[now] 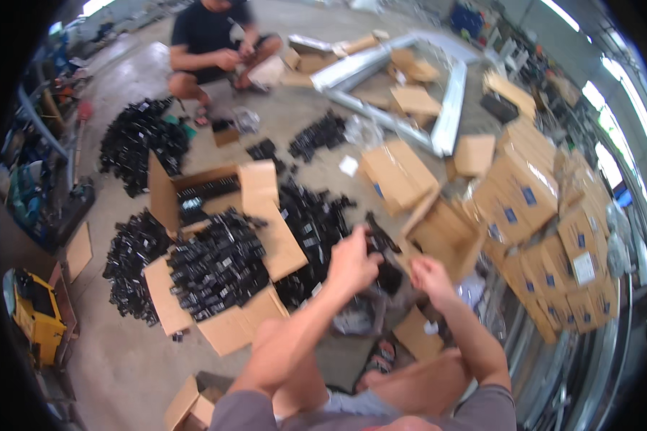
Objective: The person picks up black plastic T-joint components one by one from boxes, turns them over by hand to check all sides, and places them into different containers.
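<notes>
My left hand (354, 264) is raised over the black parts in front of me, fingers curled and slightly blurred. A dark piece (381, 233) shows just beyond its fingertips; I cannot tell whether the hand grips it. My right hand (431, 277) is closed in a pinch beside the near edge of an open cardboard box (449, 233). What its fingers hold, if anything, is too small to make out. Left of my hands, another open carton (284, 244) has a heap of black plastic-looking parts (219, 262) on its near side.
More black parts lie in piles (140, 144) on the concrete floor. Stacked cartons (517, 194) stand at right, near long metal bars. A silvery metal frame (449, 108) lies farther back. Another person (212, 50) squats at far left. A yellow case (36, 316) sits at the left edge.
</notes>
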